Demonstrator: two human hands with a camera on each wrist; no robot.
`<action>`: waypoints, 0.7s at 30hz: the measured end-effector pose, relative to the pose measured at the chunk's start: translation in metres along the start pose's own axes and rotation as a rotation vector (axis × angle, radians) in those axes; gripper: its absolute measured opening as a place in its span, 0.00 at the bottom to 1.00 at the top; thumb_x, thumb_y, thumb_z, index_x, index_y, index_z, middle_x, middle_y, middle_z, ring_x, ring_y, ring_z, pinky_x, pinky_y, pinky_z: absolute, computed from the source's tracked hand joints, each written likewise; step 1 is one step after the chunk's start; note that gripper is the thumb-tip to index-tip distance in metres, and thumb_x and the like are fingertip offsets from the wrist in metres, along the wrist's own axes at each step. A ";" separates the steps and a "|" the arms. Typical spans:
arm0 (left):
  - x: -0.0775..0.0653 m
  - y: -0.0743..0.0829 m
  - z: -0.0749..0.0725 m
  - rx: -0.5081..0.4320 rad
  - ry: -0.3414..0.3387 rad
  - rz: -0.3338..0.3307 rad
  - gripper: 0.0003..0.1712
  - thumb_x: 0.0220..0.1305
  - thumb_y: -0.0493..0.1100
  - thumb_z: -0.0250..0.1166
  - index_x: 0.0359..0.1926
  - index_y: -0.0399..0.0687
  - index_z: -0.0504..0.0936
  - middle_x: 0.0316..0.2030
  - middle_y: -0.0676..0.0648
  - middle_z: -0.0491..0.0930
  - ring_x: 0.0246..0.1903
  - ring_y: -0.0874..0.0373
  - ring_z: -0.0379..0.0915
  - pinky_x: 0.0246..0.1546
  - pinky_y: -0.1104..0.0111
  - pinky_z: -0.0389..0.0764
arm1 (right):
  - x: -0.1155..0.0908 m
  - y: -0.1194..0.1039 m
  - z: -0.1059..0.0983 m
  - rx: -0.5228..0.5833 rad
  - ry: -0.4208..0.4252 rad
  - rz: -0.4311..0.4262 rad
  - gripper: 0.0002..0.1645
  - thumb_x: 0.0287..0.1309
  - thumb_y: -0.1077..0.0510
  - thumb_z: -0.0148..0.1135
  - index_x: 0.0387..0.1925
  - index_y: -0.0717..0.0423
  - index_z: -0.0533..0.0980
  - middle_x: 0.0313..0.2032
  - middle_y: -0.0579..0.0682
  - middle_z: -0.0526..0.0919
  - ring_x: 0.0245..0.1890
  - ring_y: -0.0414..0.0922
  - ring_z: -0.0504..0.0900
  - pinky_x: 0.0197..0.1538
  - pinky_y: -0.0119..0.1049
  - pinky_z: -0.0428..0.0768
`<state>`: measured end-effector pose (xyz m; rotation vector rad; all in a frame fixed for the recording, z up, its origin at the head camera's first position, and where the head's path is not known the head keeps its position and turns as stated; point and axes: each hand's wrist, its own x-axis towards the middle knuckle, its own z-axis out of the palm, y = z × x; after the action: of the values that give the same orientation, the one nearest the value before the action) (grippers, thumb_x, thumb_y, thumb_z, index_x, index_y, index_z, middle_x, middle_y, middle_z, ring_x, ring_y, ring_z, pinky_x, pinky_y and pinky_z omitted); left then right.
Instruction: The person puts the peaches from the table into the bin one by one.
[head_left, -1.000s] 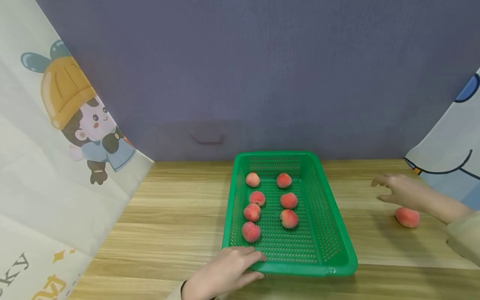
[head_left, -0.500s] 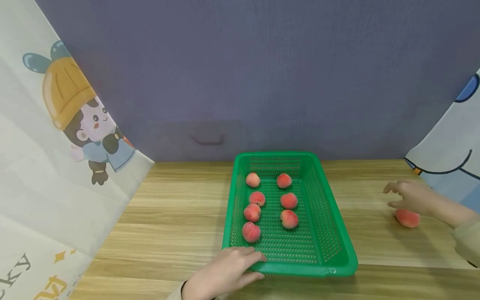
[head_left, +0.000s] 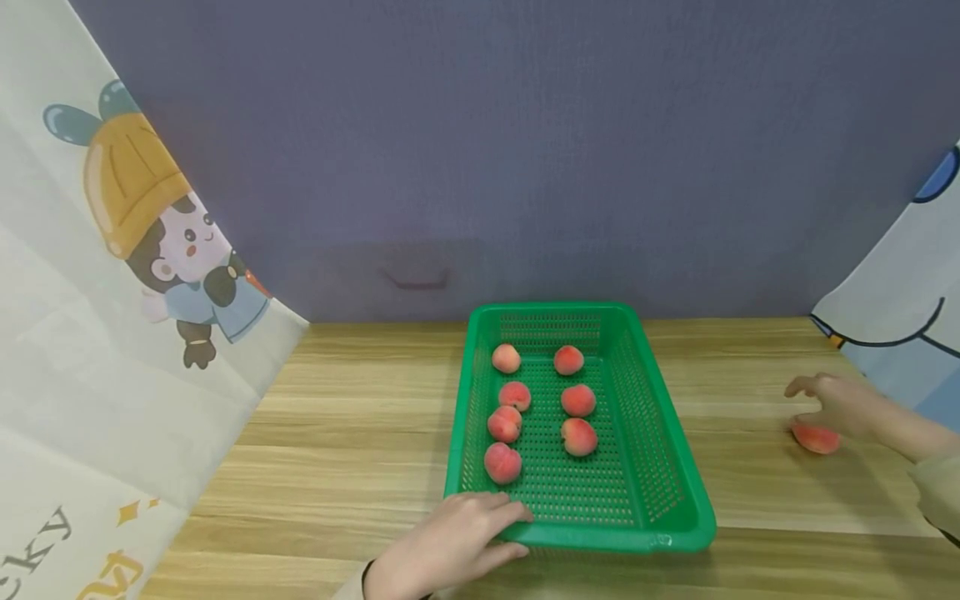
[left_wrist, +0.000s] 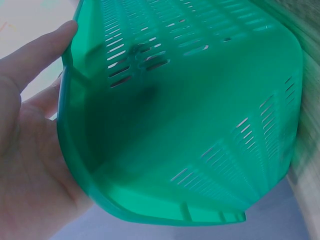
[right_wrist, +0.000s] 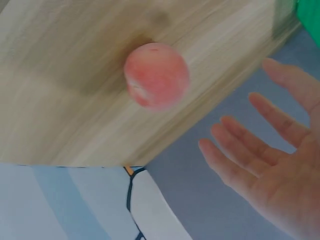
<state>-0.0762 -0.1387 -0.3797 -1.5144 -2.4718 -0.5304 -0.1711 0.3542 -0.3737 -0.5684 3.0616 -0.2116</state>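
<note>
A green plastic basket [head_left: 675, 533] stands on the table, with several peaches [head_left: 578, 401] lying in two loose rows inside. My left hand [head_left: 457, 537] grips its near rim at the left corner, fingers over the edge and thumb on the outer side; the left wrist view shows the thumb [left_wrist: 55, 42] against the rim. Off to the right, a single peach [right_wrist: 157, 76] lies on the wood. Above it hovers my right hand [head_left: 843, 404], fingers spread and slightly bent, holding nothing. In the head view that hand covers the upper part of the peach.
The wood-grain table [head_left: 345, 433] runs back to a dark grey-blue panel [head_left: 525, 150]. White printed sheets border both sides, with a cartoon figure [head_left: 187, 242] on the left one. The basket's right wall stands between the lone peach and the other peaches.
My right hand has moved right and lower, coming over the lone peach and covering more of it. The left hand, basket and peaches have stayed put.
</note>
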 end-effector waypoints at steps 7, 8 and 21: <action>0.000 0.000 0.000 0.013 -0.003 -0.003 0.12 0.56 0.48 0.62 0.39 0.49 0.77 0.31 0.58 0.77 0.31 0.73 0.71 0.34 0.84 0.69 | -0.004 0.005 0.006 0.000 -0.009 0.047 0.20 0.43 0.58 0.66 0.36 0.69 0.73 0.30 0.66 0.75 0.26 0.54 0.76 0.24 0.41 0.72; 0.000 0.000 0.000 0.014 -0.004 -0.002 0.12 0.56 0.48 0.62 0.39 0.49 0.77 0.31 0.58 0.77 0.31 0.73 0.71 0.34 0.84 0.69 | -0.005 0.005 0.007 0.009 -0.017 0.062 0.21 0.44 0.58 0.65 0.37 0.69 0.72 0.31 0.67 0.74 0.24 0.51 0.75 0.23 0.39 0.71; 0.000 0.000 0.001 0.013 0.004 0.003 0.12 0.56 0.48 0.61 0.39 0.49 0.77 0.31 0.58 0.77 0.31 0.73 0.71 0.34 0.84 0.69 | -0.004 0.013 0.020 0.098 -0.026 0.081 0.23 0.45 0.61 0.64 0.40 0.75 0.70 0.26 0.58 0.72 0.22 0.42 0.63 0.26 0.35 0.64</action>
<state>-0.0764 -0.1386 -0.3806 -1.5105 -2.4641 -0.5149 -0.1708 0.3650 -0.3955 -0.4381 3.0210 -0.3470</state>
